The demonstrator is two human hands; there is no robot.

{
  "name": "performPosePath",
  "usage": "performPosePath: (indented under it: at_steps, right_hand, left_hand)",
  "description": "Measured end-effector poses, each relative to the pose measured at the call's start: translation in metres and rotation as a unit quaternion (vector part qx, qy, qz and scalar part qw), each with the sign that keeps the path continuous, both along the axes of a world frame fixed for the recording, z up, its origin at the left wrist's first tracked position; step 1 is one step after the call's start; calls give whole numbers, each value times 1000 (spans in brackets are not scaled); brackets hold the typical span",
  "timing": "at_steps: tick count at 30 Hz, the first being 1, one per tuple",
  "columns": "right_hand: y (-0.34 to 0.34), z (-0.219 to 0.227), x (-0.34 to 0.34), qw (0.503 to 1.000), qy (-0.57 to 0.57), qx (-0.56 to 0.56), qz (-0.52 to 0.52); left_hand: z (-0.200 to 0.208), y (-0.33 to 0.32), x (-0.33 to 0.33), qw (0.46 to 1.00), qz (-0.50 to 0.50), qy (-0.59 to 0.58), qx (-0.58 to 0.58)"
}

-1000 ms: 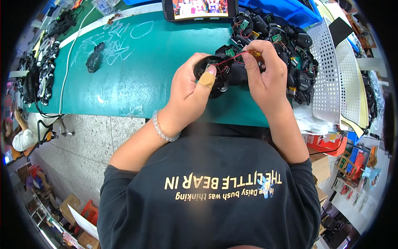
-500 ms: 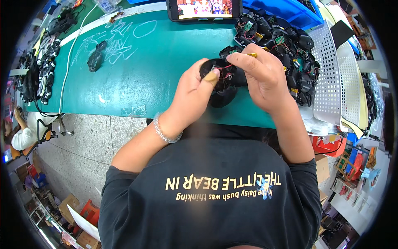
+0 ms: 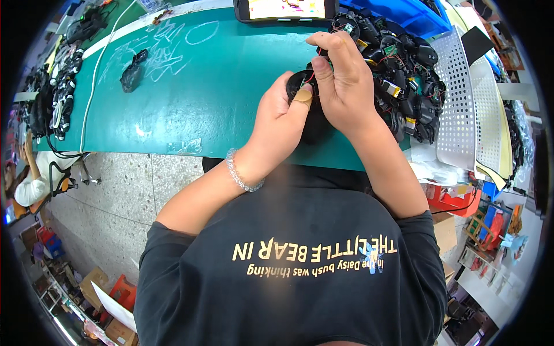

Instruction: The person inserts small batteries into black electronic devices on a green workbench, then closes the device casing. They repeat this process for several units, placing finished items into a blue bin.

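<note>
My left hand (image 3: 277, 118) is closed round a round black plastic housing (image 3: 295, 82), with its thumb, wrapped in a tan cover, pressed on the inner side. A thin red wire rises from the housing toward my right hand (image 3: 344, 86). That hand is curled with its index finger bent over and its thumb below; a small dark piece shows between them, mostly hidden by the fingers. Under my hands another black part lies in shadow at the table edge. To the right spreads a pile of black housings (image 3: 424, 55) with green boards, red wires and silver-yellow batteries.
A phone (image 3: 287, 19) with a lit screen stands at the back of the green table (image 3: 190, 109). Blue bins (image 3: 412, 20) and a white perforated basket (image 3: 456, 98) border the pile. A small dark bundle (image 3: 134, 72) lies left; a person (image 3: 32, 187) sits far left.
My right hand has moved up and slightly left, its fingers curling differently. My left hand has shifted a little right and tilted the housing. The yellow piece by my right fingers is out of sight.
</note>
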State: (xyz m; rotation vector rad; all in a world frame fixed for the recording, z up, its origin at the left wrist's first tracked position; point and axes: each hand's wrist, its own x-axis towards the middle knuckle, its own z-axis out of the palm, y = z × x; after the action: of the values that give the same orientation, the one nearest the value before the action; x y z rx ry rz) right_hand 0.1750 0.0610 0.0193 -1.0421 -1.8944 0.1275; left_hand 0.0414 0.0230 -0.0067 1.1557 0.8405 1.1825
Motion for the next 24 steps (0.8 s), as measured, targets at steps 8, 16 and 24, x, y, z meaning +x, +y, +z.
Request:
performPosePath:
  at_steps: [8, 16, 24]
  right_hand:
    - [-9, 2, -12, 997, 79, -4, -6]
    - [-12, -4, -15, 988, 153, -36, -6]
    - [-8, -3, -5, 998, 58, 27, 5]
  left_hand:
    - [3, 1, 1, 985, 31, 129, 108]
    - [-1, 7, 6, 993, 23, 78, 90]
    - [7, 10, 5, 999, 24, -41, -6]
